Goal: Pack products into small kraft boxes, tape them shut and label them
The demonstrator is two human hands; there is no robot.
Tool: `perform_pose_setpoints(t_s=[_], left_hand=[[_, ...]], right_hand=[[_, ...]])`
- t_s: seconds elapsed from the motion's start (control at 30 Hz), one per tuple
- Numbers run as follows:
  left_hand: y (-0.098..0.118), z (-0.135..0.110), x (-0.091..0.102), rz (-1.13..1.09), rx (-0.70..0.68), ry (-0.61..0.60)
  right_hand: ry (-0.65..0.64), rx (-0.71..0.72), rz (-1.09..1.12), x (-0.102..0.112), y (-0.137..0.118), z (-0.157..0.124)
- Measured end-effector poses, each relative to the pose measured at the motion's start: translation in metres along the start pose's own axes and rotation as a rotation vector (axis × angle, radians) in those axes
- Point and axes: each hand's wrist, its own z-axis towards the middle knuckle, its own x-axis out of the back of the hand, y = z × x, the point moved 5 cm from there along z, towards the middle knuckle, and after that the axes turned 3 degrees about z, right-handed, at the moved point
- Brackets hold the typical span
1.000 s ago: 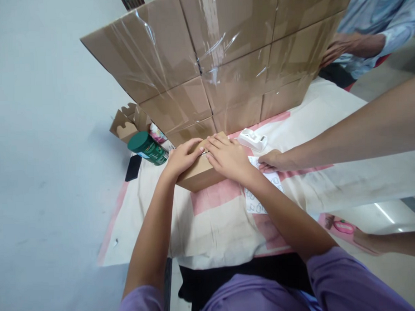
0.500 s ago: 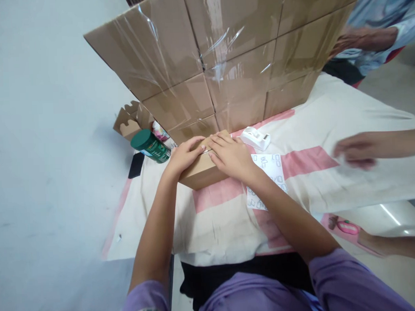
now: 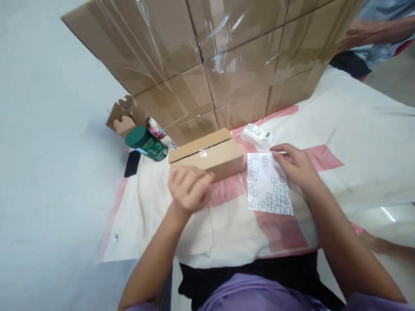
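A small brown cardboard box (image 3: 207, 154), taped shut along its top seam, lies on the cloth-covered table (image 3: 346, 137). My left hand (image 3: 189, 189) hovers just in front of it, blurred, its fingers curled in. My right hand (image 3: 296, 163) rests on the upper right part of a white sticker sheet (image 3: 268, 185) to the right of the box, fingertips pinched together at the sheet's top edge. A white tape dispenser (image 3: 257, 135) sits just behind the sheet.
A wall of large plastic-wrapped cartons (image 3: 217, 55) stands behind the box. A green-lidded jar (image 3: 146, 143), a black phone (image 3: 133, 162) and an open small carton (image 3: 119, 120) lie at the left. Another person's arm (image 3: 376, 29) shows at the top right.
Both my hands have come off the small box; the left pulled back toward me, the right moved to the sticker sheet. The other person's hand over the sheet has withdrawn.
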Motion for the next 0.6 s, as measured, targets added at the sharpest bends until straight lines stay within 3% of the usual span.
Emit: perform_pose_setpoints(t_s=[0.1,0.23,0.37,0.6], left_hand=[[0.055,-0.020,-0.050,-0.148,-0.233,-0.312],[0.090,-0.017,-0.098,-0.270,-0.189,-0.417],[0.095,-0.003,-0.112,-0.344,-0.154,-0.430],[0.121,0.006,-0.114,-0.273,-0.378,-0.481]], right_hand=[[-0.062,-0.058,-0.182,0.013,0.030,-0.003],[-0.029,0.099,-0.255,0.008,0.039,-0.001],[-0.012,0.205,-0.281,-0.004,0.041,-0.006],[-0.162,0.150,-0.528,-0.017,0.043,-0.021]])
